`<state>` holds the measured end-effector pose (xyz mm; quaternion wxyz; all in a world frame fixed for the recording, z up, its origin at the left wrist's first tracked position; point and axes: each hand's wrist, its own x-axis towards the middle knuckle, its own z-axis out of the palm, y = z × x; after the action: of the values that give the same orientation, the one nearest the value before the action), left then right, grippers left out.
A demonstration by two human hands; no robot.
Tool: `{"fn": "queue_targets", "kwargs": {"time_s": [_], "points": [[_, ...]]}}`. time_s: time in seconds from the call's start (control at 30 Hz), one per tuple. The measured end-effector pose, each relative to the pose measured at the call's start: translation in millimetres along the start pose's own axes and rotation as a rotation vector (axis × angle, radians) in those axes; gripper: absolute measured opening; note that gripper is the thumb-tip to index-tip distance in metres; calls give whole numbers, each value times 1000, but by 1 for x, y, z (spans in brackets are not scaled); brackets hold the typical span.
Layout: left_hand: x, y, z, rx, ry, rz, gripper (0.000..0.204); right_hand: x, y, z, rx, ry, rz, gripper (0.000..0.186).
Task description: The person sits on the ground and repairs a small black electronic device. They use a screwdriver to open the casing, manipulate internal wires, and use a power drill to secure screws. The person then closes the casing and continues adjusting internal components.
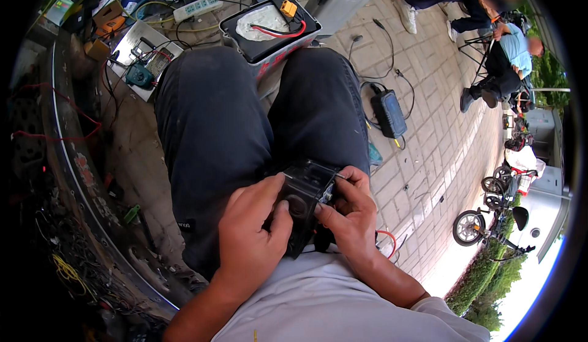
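A black boxy plastic housing [300,204] with a round recess on its face rests at my lap, held between both hands. My left hand [254,222] grips its left side, the thumb near the round recess. On the opposite side my right hand [349,213] pinches the edge with thumb and fingers. What the right fingertips press against is too small to make out. Beyond my knees stands a grey and black battery case [269,30] with a yellow connector [288,9] on red and black leads lying on its top.
A black power adapter [389,113] with cables lies on the paving to the right. At left are a silver case [144,54] with a green meter [140,76], a power strip [198,9] and tangled wires. Seated people and a parked motorbike [484,227] are farther right.
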<state>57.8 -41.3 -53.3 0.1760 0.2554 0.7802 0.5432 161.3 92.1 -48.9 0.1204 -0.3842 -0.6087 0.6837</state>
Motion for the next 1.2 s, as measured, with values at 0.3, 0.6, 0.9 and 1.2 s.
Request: {"fn": "queue_targets", "kwargs": {"time_s": [0.3,0.6,0.9,1.2], "points": [[5,3,1,-11,-18,-67,35,-3,11,2,-96,17,-75,35],[14,24,-10,194,37,289,34,-3,-11,-10,99,-144,-8,38],[32,15,-6,151,-167,374,40,11,-11,-14,170,-182,5,36],[29,36,2,182,-146,208,38,12,-14,-17,101,-175,-25,34]]}}
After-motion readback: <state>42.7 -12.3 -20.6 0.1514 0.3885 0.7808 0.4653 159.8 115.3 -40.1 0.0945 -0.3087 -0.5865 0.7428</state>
